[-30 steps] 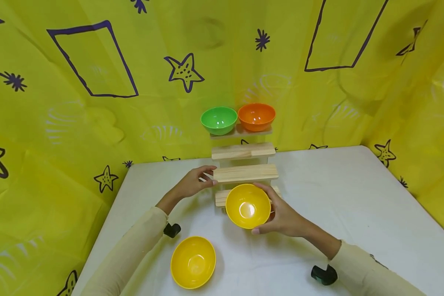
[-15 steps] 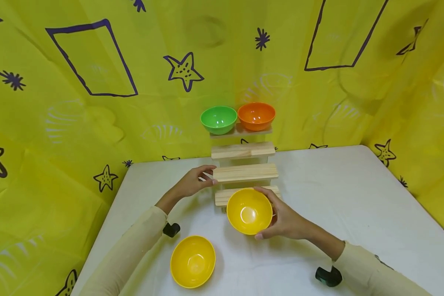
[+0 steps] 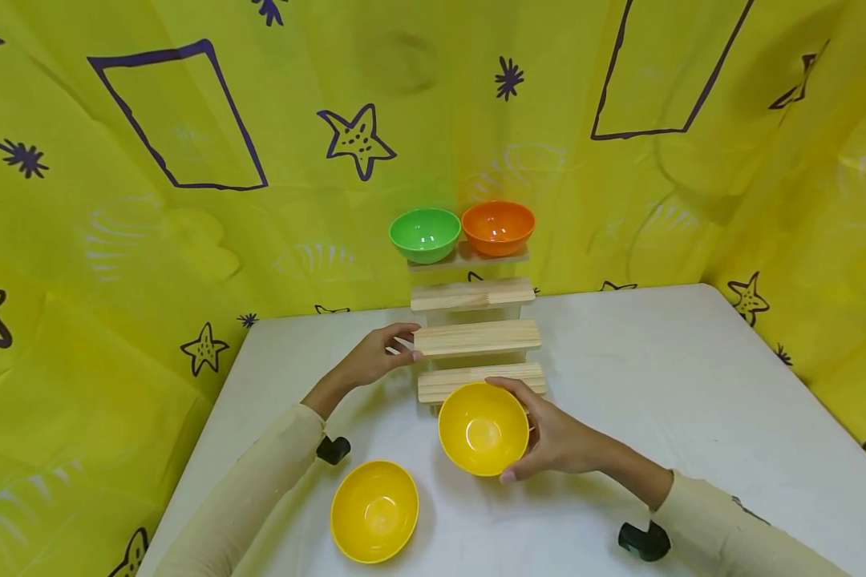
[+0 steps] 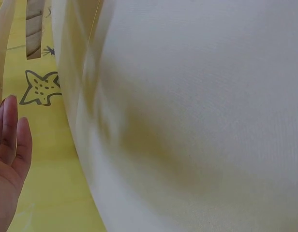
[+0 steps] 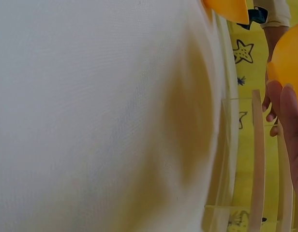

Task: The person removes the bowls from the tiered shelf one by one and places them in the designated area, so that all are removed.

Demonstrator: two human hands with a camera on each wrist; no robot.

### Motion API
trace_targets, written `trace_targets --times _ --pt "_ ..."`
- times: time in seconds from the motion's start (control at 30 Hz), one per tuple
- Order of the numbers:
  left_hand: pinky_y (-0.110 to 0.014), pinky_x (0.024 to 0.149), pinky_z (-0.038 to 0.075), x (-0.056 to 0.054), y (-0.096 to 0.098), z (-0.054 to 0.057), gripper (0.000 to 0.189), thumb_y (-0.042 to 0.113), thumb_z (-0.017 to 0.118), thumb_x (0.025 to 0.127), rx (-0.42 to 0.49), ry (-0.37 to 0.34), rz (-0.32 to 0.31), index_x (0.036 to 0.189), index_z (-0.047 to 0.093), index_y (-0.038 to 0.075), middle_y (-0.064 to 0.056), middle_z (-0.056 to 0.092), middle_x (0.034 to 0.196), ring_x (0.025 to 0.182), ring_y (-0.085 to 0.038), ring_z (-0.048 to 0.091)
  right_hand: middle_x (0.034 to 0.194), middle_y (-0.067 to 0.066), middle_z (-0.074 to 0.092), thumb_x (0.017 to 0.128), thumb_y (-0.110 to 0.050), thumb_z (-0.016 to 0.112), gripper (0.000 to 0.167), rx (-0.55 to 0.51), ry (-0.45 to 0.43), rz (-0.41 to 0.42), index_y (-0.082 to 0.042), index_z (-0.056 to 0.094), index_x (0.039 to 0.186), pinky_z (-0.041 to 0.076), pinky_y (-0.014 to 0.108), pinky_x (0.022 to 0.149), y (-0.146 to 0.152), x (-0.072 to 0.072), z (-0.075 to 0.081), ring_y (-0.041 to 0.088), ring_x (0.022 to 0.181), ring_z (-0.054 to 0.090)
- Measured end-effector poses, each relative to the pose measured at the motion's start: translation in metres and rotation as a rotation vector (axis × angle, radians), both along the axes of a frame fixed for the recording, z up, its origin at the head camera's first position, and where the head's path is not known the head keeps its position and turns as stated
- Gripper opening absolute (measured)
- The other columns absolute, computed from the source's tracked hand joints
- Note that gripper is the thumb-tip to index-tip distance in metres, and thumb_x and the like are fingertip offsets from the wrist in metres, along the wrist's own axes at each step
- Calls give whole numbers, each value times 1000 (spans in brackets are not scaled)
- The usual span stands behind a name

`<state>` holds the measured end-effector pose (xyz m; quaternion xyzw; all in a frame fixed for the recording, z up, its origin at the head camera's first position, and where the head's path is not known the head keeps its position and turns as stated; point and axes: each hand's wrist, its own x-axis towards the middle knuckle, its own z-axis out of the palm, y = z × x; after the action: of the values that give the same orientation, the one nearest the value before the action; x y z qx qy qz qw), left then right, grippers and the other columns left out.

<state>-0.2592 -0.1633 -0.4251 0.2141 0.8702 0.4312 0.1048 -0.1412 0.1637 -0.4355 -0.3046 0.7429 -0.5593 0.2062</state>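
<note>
In the head view my right hand (image 3: pixel 559 437) holds a yellow bowl (image 3: pixel 479 429) by its right side, thumb low and fingers at the upper rim. The bowl is tilted with its inside facing the camera, in front of the lowest step of a wooden stepped stand (image 3: pixel 479 385). My left hand (image 3: pixel 375 355) grips the left end of a middle step between thumb and fingers. On the top step a green bowl (image 3: pixel 424 236) sits left of an orange bowl (image 3: pixel 499 228). The left wrist view catches only part of my left hand (image 4: pixel 11 154), at its edge.
A second yellow bowl (image 3: pixel 374 511) stands on the white table (image 3: pixel 657 385), near my left forearm. Behind the stand hangs a yellow patterned cloth (image 3: pixel 296 224). Dark wrist devices show under both sleeves, one below the right sleeve (image 3: pixel 714 521).
My right hand has brought the yellow bowl down and nearer, away from the lowest step, which shows more now. My left hand has stayed at the stand.
</note>
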Motion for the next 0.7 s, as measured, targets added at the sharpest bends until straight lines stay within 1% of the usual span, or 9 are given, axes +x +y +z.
trace_targets --times 0.2,0.4,0.47,0.57,0.7 --pt "-38 88 54 1 0 1 58 27 72 94 -11 5 3 145 52 10 -14 62 127 110 -27 64 151 16 35 73 -23 91 111 31 -18 28 -24 19 158 59 37 81 0 2 -2 31 102 64" --pt "-38 89 55 1 0 2 59 28 72 95 -11 3 -6 146 51 10 -15 61 128 111 -28 64 151 17 34 72 -23 91 111 24 -59 71 -25 20 157 60 37 82 -2 4 -6 28 101 67" --pt "-39 90 55 1 0 2 59 28 72 95 -9 2 -8 146 51 10 -15 61 128 111 -28 64 150 17 35 73 -24 91 110 24 -62 80 -25 20 157 60 36 82 -2 6 -7 28 102 66" --pt "-39 90 55 1 0 2 58 27 72 95 -10 1 -6 146 51 10 -14 61 128 111 -28 64 150 16 35 73 -25 91 110 31 -61 102 -22 21 157 59 36 83 -4 7 -8 29 104 63" --pt "-39 89 55 1 0 3 58 26 72 95 -9 -1 -7 146 51 9 -15 61 128 111 -28 64 149 14 38 73 -28 91 109 60 -59 132 -22 22 157 59 35 82 -6 9 -9 26 102 63"
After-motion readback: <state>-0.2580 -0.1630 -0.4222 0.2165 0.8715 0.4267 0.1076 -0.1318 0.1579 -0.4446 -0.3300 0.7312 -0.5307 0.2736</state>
